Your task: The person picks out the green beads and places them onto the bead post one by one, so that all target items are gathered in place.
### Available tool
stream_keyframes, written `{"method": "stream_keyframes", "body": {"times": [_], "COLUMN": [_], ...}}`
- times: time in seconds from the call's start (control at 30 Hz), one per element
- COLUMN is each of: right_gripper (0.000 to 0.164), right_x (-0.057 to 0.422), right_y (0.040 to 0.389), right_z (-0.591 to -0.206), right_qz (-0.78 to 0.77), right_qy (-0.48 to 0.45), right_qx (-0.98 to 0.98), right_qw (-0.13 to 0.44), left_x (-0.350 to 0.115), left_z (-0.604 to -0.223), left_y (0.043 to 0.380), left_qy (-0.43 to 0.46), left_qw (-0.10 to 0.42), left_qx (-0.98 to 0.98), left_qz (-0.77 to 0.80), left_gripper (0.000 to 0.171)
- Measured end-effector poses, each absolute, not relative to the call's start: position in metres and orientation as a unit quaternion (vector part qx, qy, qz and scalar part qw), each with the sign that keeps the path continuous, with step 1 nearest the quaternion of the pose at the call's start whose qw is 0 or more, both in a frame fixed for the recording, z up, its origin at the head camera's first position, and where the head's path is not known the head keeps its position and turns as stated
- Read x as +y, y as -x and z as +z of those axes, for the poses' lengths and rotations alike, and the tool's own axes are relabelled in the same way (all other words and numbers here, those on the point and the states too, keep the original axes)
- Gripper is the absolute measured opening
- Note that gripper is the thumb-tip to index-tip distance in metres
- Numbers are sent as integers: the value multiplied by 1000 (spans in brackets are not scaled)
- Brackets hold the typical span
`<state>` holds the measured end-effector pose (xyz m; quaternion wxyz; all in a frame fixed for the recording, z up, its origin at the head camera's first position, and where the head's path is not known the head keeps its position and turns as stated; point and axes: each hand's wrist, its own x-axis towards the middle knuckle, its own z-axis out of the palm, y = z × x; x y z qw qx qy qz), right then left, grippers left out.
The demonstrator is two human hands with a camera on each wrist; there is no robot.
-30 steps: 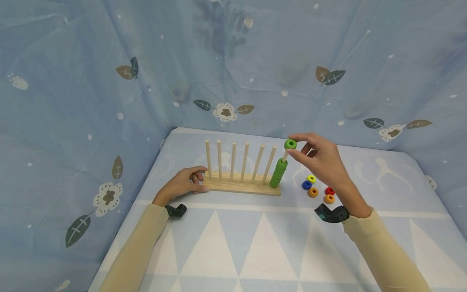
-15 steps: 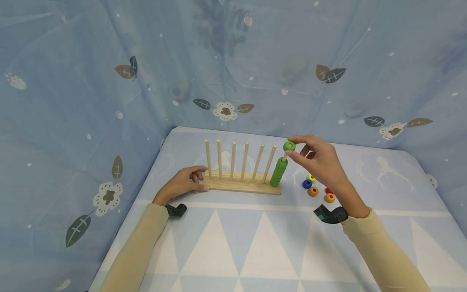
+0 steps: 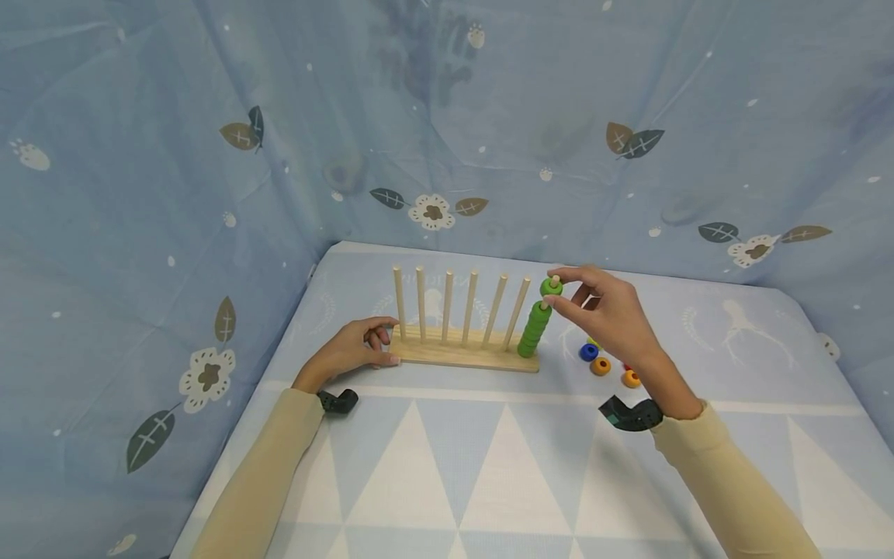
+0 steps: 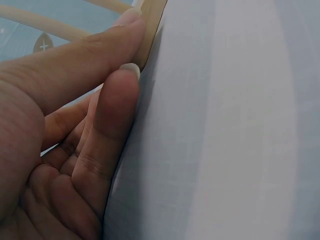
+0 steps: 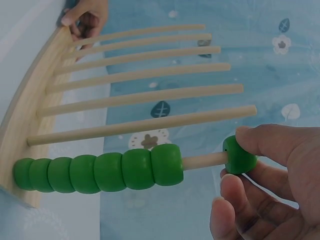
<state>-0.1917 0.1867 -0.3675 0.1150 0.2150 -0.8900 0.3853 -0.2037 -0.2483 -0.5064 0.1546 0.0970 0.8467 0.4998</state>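
A wooden rack with a flat base (image 3: pixel 461 356) and a row of upright pegs (image 3: pixel 470 307) stands on the table. Several green beads (image 3: pixel 534 332) are stacked on its rightmost peg (image 5: pixel 205 160). Between thumb and fingers, my right hand (image 3: pixel 606 309) pinches another green bead (image 3: pixel 551 288). That bead is threaded on the peg's upper end, with a stretch of bare wood between it and the stack. My left hand (image 3: pixel 352 345) grips the left end of the base, thumb at the front corner, as the left wrist view also shows.
Loose beads lie right of the rack, below my right hand: a blue one (image 3: pixel 590 352), two orange ones (image 3: pixel 601 366), a yellow one and a red one mostly hidden by the hand. A patterned cloth wall (image 3: pixel 447 116) rises behind the table.
My right hand has come down slightly, bringing the green bead from above the peg's tip onto it; the tip now pokes through. My left hand keeps its place on the base.
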Motion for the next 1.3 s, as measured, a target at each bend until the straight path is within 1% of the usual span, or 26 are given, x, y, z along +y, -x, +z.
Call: {"method": "stream_keyframes", "body": {"times": [0.37, 0.77, 1.1, 1.3], "right_gripper": [37, 26, 28, 30], "right_x": [186, 187, 186, 186], "right_y": [193, 193, 192, 193], "right_z": [-377, -384, -388, -390], "right_qz": [380, 386, 381, 378], "right_qy": [-205, -215, -204, -197], "right_qx": [-897, -893, -899, -903], "right_qw": [91, 81, 66, 56], "left_x": [-249, -248, -246, -247], "left_z": [-506, -507, -507, -506], "left_y": [204, 204, 205, 204], "left_qy": [-97, -95, -90, -94], "left_qw": [156, 157, 163, 159], "left_qx": [846, 846, 853, 849], "left_qz": [500, 500, 488, 494], "left_gripper": [78, 77, 74, 77]}}
